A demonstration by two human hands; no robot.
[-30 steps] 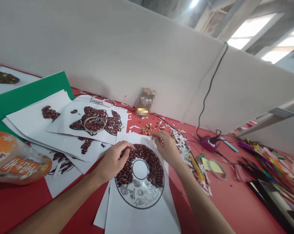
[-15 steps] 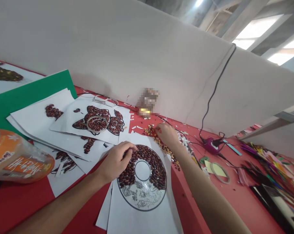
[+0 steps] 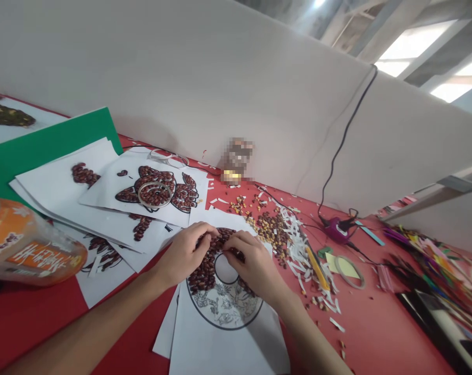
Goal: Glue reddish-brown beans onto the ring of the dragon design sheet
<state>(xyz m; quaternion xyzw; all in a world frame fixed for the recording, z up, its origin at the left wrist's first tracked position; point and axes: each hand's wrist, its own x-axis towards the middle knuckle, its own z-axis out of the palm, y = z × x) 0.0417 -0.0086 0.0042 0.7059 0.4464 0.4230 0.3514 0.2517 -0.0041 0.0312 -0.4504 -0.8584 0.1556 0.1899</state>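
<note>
A sheet of paper (image 3: 228,346) carries a printed ring-shaped design (image 3: 224,307). Red-brown beans (image 3: 203,276) cover the upper part of its band; the lower part shows bare line drawing. My left hand (image 3: 191,247) rests on the ring's upper left, thumb a little apart from the bent fingers, nothing visible in it. Over the ring's upper right is my right hand (image 3: 255,260), thumb and fingertips pinched together at the beans. Whatever lies between those fingertips is hidden. Loose yellow and dark brown kernels (image 3: 273,229) lie scattered just beyond it.
An orange-labelled jar (image 3: 33,250) stands at left beside bean-decorated sheets (image 3: 169,205) and a green board (image 3: 52,135). To the right are paper scraps (image 3: 296,245), a yellow cutter (image 3: 318,268), a tape roll (image 3: 349,273) and a purple plug adapter (image 3: 337,229). A wall rises behind.
My right hand has come back from the loose kernels, leftward and nearer, onto the beaned ring beside my left hand. The left hand stays at the ring's upper left.
</note>
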